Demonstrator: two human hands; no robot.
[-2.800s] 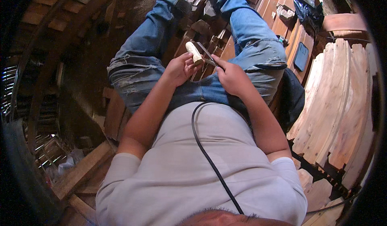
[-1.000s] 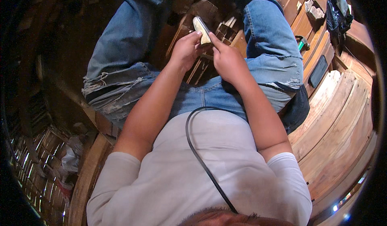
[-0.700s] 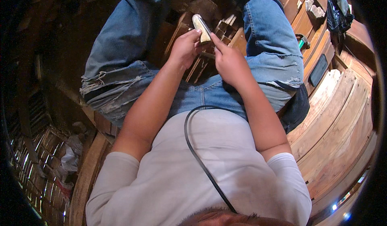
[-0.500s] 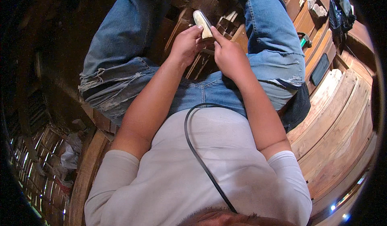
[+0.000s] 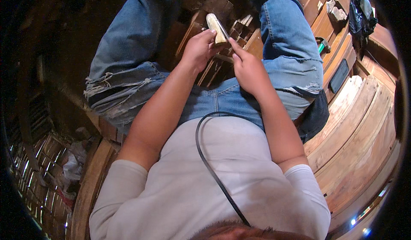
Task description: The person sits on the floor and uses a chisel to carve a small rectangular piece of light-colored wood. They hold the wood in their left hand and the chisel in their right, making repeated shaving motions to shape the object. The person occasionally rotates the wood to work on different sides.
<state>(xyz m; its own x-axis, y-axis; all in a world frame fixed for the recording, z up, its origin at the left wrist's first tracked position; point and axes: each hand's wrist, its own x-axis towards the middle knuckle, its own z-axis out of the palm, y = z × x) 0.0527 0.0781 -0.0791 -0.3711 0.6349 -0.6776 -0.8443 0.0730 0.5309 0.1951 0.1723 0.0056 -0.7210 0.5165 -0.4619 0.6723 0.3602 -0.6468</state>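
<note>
Between my knees, my left hand grips a pale, long piece of wood with a rounded far end. Its thumb presses on the near part of the wood, and the other fingers go behind it, partly hidden. My right hand is closed round a slim tool with a narrow metal blade, which looks like a knife. The blade lies along the right side of the pale wood, and the index finger stretches along the tool. Most of the handle is hidden in the hand.
Dark wood blocks and offcuts lie beyond my hands, between my legs. On the right, wooden boards hold a dark phone, a green-handled tool, a pale rough lump and a black plastic bag. A black cable hangs over my shirt.
My right hand has drawn slightly right and toward me, and the blade has slid with it along the wood. The left hand and the wood have hardly moved.
</note>
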